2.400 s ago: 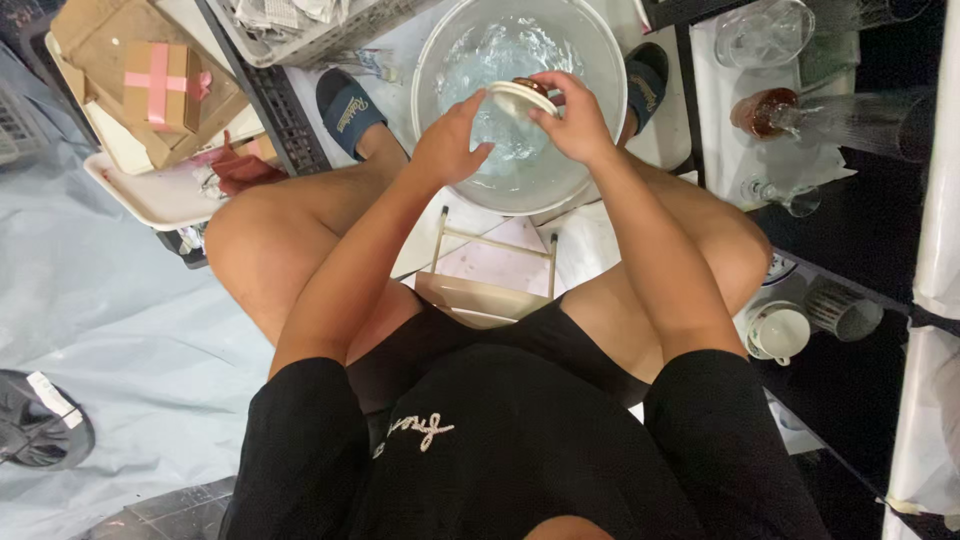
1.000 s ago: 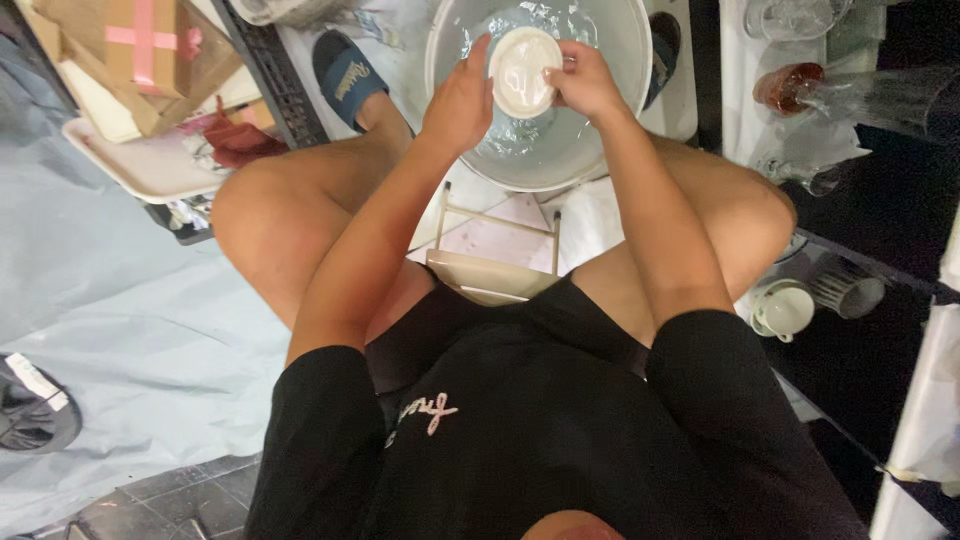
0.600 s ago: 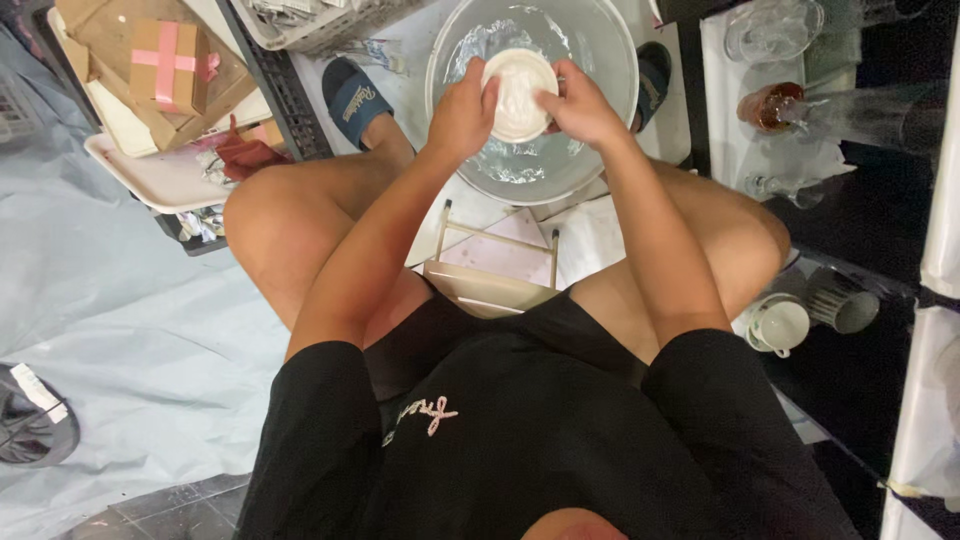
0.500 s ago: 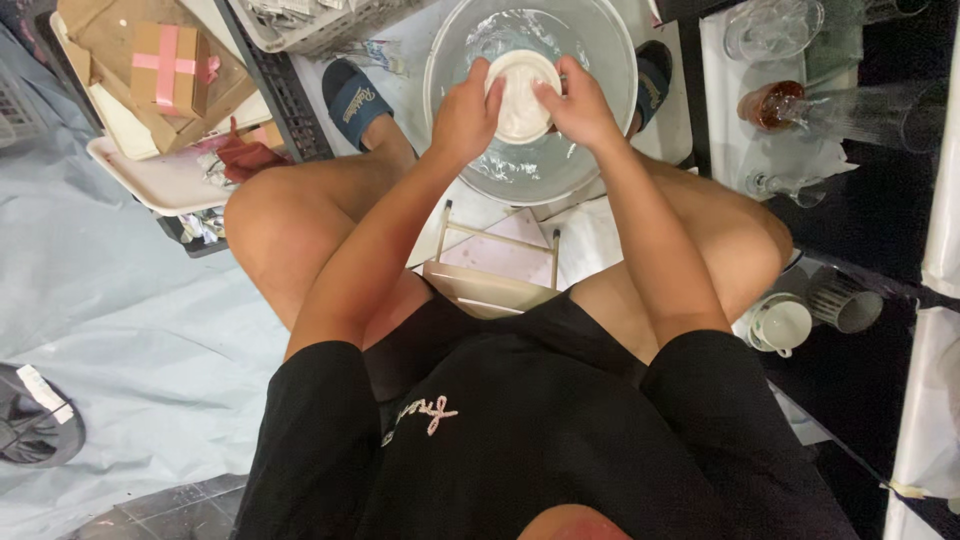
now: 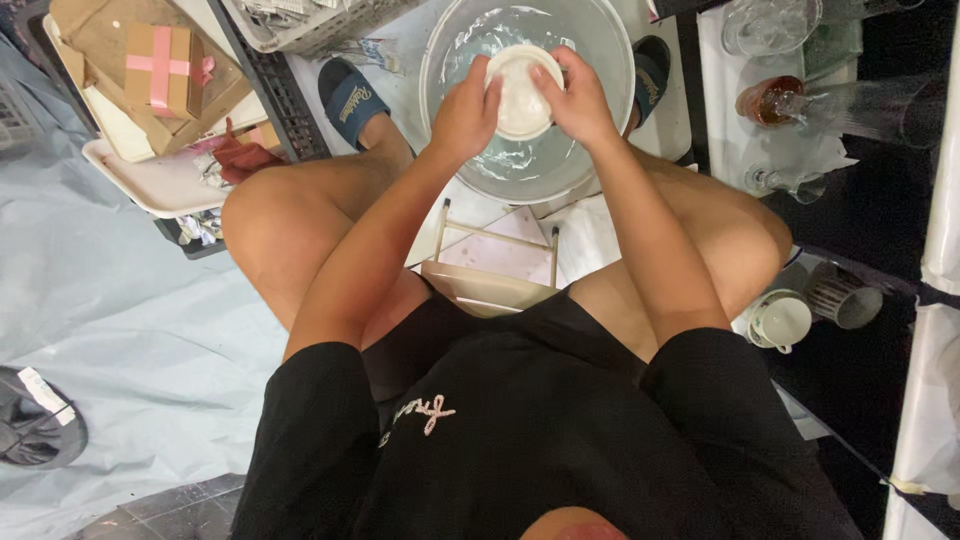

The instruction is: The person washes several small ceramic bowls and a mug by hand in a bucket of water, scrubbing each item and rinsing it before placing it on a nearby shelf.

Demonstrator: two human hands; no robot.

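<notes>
The white bowl sits above the big clear basin of water on the floor, tilted, held from both sides: left hand and right hand each keep a closed grip on its rim

Cardboard box, brown, square, top left; pink tape crossed over lid. Sits on flattened brown cardboard atop white tray. Small white label, rectangular, on dark bundle at lower left edge. Crumpled foil wrappers at tray's near edge. No signs, screens.
</notes>
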